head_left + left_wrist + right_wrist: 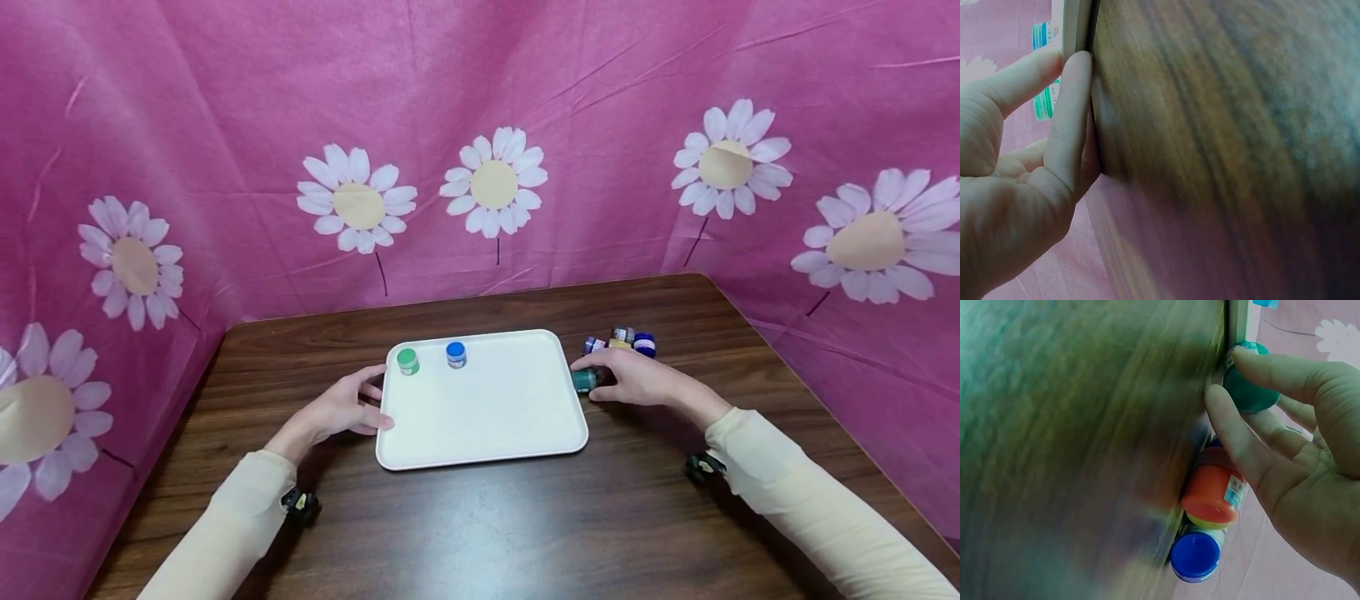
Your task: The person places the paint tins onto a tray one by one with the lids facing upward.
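Note:
A white tray (487, 417) lies on the wooden table, with a green-lidded jar (408, 361) and a blue-lidded jar (456, 355) standing near its far left part. My left hand (348, 404) pinches the tray's left rim, thumb over the edge. Beside the tray's right edge, my right hand (637, 377) grips a dark green jar (1250, 384) between thumb and fingers. The jar seems tipped on its side, partly covered by the fingers. Close beyond that hand stand several more jars, among them a dark blue one (644, 345) and, in the right wrist view, an orange-red one (1213, 490).
The brown wooden table (480, 525) reaches toward me in front of the tray. A pink cloth (585, 92) with white flowers hangs behind the table and along both sides.

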The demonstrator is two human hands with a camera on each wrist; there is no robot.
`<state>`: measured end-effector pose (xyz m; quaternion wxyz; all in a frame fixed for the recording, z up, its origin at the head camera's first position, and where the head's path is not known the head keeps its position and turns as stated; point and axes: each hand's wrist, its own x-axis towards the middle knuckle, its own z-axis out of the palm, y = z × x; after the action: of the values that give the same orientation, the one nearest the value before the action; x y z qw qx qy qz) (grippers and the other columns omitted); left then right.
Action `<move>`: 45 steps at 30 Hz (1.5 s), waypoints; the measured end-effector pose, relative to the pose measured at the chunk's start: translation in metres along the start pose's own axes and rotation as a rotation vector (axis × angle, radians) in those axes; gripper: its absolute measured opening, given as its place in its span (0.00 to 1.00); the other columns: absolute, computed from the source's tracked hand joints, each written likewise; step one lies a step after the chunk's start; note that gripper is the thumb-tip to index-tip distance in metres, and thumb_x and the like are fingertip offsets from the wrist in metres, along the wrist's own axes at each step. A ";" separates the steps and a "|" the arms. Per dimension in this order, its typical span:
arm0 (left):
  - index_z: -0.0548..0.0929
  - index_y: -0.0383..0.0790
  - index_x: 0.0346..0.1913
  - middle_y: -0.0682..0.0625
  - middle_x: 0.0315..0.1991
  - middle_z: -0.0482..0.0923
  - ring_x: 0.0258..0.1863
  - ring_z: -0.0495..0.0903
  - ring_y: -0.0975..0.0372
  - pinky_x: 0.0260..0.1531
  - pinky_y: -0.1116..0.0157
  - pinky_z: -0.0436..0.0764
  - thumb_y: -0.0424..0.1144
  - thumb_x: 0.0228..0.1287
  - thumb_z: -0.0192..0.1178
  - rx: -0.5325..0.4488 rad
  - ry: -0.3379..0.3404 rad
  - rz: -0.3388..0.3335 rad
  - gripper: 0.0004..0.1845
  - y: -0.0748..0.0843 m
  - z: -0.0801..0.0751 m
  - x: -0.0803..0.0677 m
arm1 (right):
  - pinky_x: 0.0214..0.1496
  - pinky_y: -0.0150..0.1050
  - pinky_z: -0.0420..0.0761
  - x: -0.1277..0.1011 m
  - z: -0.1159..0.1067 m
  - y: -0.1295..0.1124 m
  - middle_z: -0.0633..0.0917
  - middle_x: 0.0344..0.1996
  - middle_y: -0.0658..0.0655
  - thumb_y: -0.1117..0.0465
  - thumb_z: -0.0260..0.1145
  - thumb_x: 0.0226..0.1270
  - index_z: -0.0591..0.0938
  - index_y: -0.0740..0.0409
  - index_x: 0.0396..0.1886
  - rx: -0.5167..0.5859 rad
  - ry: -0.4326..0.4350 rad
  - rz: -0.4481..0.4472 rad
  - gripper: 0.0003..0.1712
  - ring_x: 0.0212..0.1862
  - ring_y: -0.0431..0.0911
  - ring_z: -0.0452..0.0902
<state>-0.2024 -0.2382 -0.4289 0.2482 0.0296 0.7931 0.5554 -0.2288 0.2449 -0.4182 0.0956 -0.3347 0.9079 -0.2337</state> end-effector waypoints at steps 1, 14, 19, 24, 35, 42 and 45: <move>0.52 0.34 0.80 0.30 0.56 0.65 0.37 0.83 0.54 0.41 0.53 0.88 0.23 0.54 0.74 0.002 0.000 -0.001 0.54 0.000 0.000 0.000 | 0.48 0.45 0.83 0.000 -0.001 0.000 0.85 0.48 0.53 0.65 0.76 0.62 0.82 0.60 0.61 0.015 -0.001 -0.001 0.26 0.44 0.45 0.78; 0.51 0.35 0.80 0.30 0.57 0.65 0.38 0.83 0.54 0.41 0.54 0.88 0.23 0.55 0.74 0.006 -0.002 -0.005 0.54 0.000 0.000 0.000 | 0.40 0.35 0.81 -0.001 -0.003 0.004 0.83 0.44 0.49 0.59 0.73 0.68 0.81 0.58 0.63 0.158 -0.011 0.016 0.25 0.40 0.44 0.76; 0.51 0.35 0.80 0.30 0.57 0.65 0.38 0.84 0.54 0.41 0.53 0.88 0.23 0.54 0.74 0.000 -0.001 -0.004 0.55 -0.001 -0.001 0.000 | 0.39 0.37 0.82 0.001 -0.004 0.004 0.83 0.43 0.49 0.57 0.72 0.69 0.80 0.60 0.63 0.172 0.000 -0.010 0.25 0.40 0.45 0.77; 0.51 0.34 0.80 0.30 0.56 0.65 0.38 0.83 0.54 0.41 0.53 0.88 0.23 0.54 0.74 -0.007 -0.002 0.004 0.54 -0.001 -0.001 0.000 | 0.50 0.41 0.84 0.004 -0.005 0.000 0.83 0.46 0.49 0.57 0.72 0.69 0.79 0.60 0.64 0.193 0.013 0.005 0.27 0.46 0.45 0.81; 0.51 0.33 0.80 0.29 0.56 0.65 0.39 0.84 0.54 0.41 0.53 0.88 0.23 0.55 0.73 -0.014 -0.015 0.027 0.54 0.000 0.002 0.000 | 0.45 0.37 0.82 0.010 -0.011 -0.009 0.84 0.49 0.53 0.55 0.73 0.68 0.79 0.62 0.63 0.299 0.038 0.024 0.28 0.42 0.47 0.79; 0.52 0.35 0.80 0.31 0.55 0.65 0.38 0.84 0.55 0.41 0.53 0.88 0.23 0.54 0.74 -0.013 -0.003 0.018 0.54 -0.003 0.001 0.000 | 0.58 0.46 0.83 0.020 -0.010 -0.014 0.81 0.57 0.59 0.59 0.73 0.67 0.78 0.63 0.65 0.398 0.013 0.044 0.29 0.53 0.51 0.80; 0.52 0.34 0.80 0.30 0.55 0.66 0.38 0.83 0.55 0.41 0.53 0.88 0.23 0.54 0.74 -0.006 -0.001 0.025 0.54 -0.003 0.000 0.000 | 0.57 0.46 0.83 0.026 -0.010 -0.016 0.80 0.56 0.60 0.60 0.73 0.67 0.77 0.64 0.65 0.430 0.009 0.038 0.29 0.55 0.53 0.80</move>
<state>-0.2016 -0.2395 -0.4315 0.2416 0.0388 0.7909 0.5609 -0.2423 0.2210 -0.4023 0.1651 -0.2882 0.8436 -0.4218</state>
